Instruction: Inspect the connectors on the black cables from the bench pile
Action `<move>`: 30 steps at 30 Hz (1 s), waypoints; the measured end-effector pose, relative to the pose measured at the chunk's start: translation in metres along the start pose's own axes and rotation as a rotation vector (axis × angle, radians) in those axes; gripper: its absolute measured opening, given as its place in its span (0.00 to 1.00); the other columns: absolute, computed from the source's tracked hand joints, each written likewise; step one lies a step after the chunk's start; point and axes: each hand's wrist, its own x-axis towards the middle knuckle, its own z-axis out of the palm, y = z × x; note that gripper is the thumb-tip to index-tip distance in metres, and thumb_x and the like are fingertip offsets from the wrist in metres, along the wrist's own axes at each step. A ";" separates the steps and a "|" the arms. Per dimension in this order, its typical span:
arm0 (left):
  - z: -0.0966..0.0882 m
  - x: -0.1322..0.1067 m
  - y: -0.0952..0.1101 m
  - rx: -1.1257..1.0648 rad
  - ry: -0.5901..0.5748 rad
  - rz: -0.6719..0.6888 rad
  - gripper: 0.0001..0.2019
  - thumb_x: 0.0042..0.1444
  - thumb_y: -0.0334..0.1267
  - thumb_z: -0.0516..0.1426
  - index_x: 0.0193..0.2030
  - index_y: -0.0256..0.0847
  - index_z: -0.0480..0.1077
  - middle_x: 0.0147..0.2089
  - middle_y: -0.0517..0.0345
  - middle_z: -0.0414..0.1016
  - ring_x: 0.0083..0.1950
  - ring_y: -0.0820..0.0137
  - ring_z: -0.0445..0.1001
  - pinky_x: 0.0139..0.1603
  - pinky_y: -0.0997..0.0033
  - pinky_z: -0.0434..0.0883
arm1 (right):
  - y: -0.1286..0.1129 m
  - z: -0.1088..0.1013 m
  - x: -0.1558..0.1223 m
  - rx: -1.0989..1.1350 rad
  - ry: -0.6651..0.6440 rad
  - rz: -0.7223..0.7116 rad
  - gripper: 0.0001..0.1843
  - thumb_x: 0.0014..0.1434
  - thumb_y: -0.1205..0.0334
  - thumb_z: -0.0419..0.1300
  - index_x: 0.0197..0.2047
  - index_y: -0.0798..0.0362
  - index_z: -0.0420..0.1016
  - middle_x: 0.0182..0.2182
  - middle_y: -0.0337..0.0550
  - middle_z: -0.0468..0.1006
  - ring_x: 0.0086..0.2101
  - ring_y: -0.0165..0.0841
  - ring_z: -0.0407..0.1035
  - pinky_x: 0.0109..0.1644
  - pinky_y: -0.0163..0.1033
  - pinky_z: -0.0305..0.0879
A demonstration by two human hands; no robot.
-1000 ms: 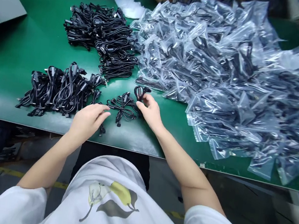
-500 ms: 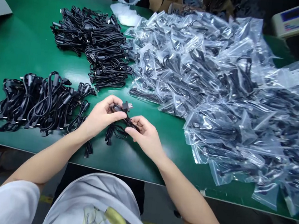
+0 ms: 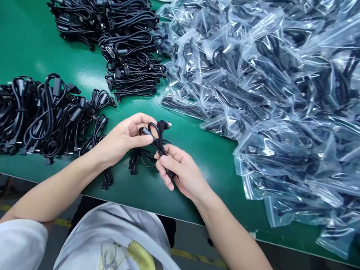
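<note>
Green bench mat (image 3: 12, 38) shows at upper left and in a narrow lane running from the right hand (image 3: 182, 168) toward lower right. A heap of bagged cables (image 3: 268, 97) walls off the right; coiled black cables (image 3: 38, 119) block leftward passage from the left hand (image 3: 122, 139).

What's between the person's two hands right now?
In the head view, a looped black cable spans the gap, held by both the left hand and the right hand.

Before you: a green workbench (image 3: 12, 33) bearing two heaps of loose black cables (image 3: 123, 29) and a large mound of bagged cables (image 3: 262, 96) in clear plastic.
</note>
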 end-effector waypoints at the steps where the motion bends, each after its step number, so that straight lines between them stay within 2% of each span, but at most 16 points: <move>1: -0.001 0.000 0.000 0.009 -0.016 0.012 0.16 0.50 0.39 0.69 0.43 0.39 0.72 0.37 0.57 0.78 0.39 0.71 0.76 0.46 0.70 0.73 | -0.001 0.000 0.000 -0.002 0.003 -0.003 0.16 0.58 0.50 0.67 0.38 0.52 0.70 0.22 0.31 0.72 0.15 0.22 0.61 0.15 0.28 0.56; 3: -0.002 -0.001 0.000 0.044 -0.066 0.032 0.19 0.52 0.40 0.68 0.50 0.41 0.72 0.44 0.55 0.78 0.43 0.69 0.77 0.47 0.70 0.74 | -0.001 0.000 -0.001 -0.075 0.056 -0.035 0.16 0.57 0.50 0.67 0.41 0.51 0.70 0.24 0.33 0.75 0.17 0.24 0.64 0.17 0.30 0.61; 6: -0.004 -0.001 -0.003 0.151 -0.066 0.071 0.23 0.51 0.44 0.69 0.53 0.44 0.71 0.53 0.52 0.76 0.51 0.66 0.76 0.48 0.70 0.74 | 0.001 0.002 -0.004 -0.423 0.272 -0.178 0.13 0.59 0.54 0.66 0.44 0.48 0.71 0.27 0.35 0.78 0.20 0.28 0.68 0.23 0.34 0.66; 9: -0.004 0.000 -0.007 0.202 -0.013 0.090 0.20 0.55 0.49 0.66 0.51 0.41 0.73 0.51 0.51 0.78 0.53 0.64 0.76 0.52 0.68 0.74 | 0.006 0.004 -0.008 -0.736 0.399 -0.305 0.11 0.61 0.55 0.64 0.45 0.47 0.72 0.28 0.37 0.80 0.22 0.31 0.72 0.30 0.38 0.69; 11: -0.004 0.000 -0.008 0.182 -0.029 0.071 0.21 0.59 0.50 0.63 0.53 0.41 0.75 0.51 0.50 0.79 0.53 0.64 0.77 0.53 0.67 0.74 | 0.007 0.005 -0.009 -0.777 0.396 -0.316 0.11 0.62 0.54 0.64 0.46 0.46 0.72 0.28 0.37 0.81 0.23 0.33 0.73 0.32 0.40 0.70; 15: -0.003 0.000 -0.008 0.121 -0.019 0.016 0.21 0.63 0.53 0.59 0.55 0.42 0.77 0.52 0.50 0.81 0.50 0.66 0.79 0.51 0.68 0.75 | 0.004 0.004 -0.007 -0.591 0.308 -0.230 0.13 0.61 0.54 0.64 0.47 0.48 0.70 0.28 0.36 0.80 0.22 0.30 0.72 0.29 0.37 0.70; 18: -0.001 0.001 -0.008 0.097 -0.010 -0.040 0.23 0.62 0.55 0.59 0.52 0.39 0.78 0.49 0.48 0.82 0.43 0.68 0.79 0.46 0.68 0.76 | 0.000 0.002 -0.006 -0.318 0.109 -0.075 0.18 0.60 0.52 0.64 0.50 0.50 0.70 0.29 0.37 0.81 0.23 0.29 0.72 0.26 0.34 0.70; 20: 0.001 0.001 -0.009 0.099 -0.029 -0.083 0.24 0.61 0.56 0.60 0.51 0.36 0.78 0.47 0.47 0.82 0.38 0.69 0.78 0.41 0.69 0.76 | -0.002 0.001 -0.005 -0.152 -0.035 0.032 0.21 0.60 0.48 0.64 0.51 0.52 0.71 0.30 0.39 0.81 0.25 0.29 0.74 0.29 0.34 0.71; 22: 0.002 0.000 -0.010 0.124 -0.063 -0.110 0.25 0.61 0.57 0.59 0.50 0.36 0.78 0.46 0.46 0.82 0.34 0.71 0.77 0.38 0.69 0.76 | -0.002 -0.001 -0.004 -0.048 -0.107 0.081 0.22 0.60 0.46 0.65 0.48 0.54 0.73 0.31 0.42 0.82 0.29 0.29 0.76 0.34 0.34 0.73; 24: 0.003 -0.001 -0.011 0.175 -0.079 -0.088 0.25 0.62 0.58 0.57 0.52 0.37 0.77 0.48 0.46 0.81 0.37 0.69 0.77 0.40 0.68 0.76 | -0.002 -0.003 -0.002 -0.006 -0.104 0.067 0.21 0.58 0.46 0.68 0.44 0.56 0.75 0.31 0.41 0.81 0.31 0.29 0.76 0.38 0.34 0.74; 27: 0.006 -0.003 -0.011 0.299 -0.021 0.040 0.25 0.63 0.57 0.57 0.60 0.43 0.71 0.59 0.46 0.75 0.52 0.65 0.77 0.50 0.67 0.76 | -0.006 -0.008 0.000 0.032 0.017 -0.052 0.18 0.54 0.50 0.71 0.40 0.54 0.75 0.31 0.39 0.81 0.31 0.28 0.75 0.42 0.35 0.74; 28: 0.007 -0.004 -0.011 0.338 -0.010 0.073 0.25 0.62 0.56 0.58 0.60 0.43 0.70 0.60 0.47 0.74 0.55 0.64 0.76 0.52 0.67 0.75 | -0.009 -0.010 0.001 0.040 0.085 -0.119 0.18 0.54 0.50 0.71 0.41 0.52 0.74 0.33 0.39 0.81 0.33 0.29 0.76 0.44 0.35 0.75; 30: 0.011 -0.007 -0.011 0.405 -0.072 0.071 0.23 0.59 0.54 0.62 0.55 0.42 0.72 0.54 0.48 0.77 0.51 0.66 0.77 0.49 0.69 0.75 | -0.016 -0.014 0.000 0.016 0.240 -0.272 0.18 0.57 0.48 0.68 0.43 0.49 0.72 0.39 0.39 0.82 0.40 0.31 0.78 0.49 0.38 0.76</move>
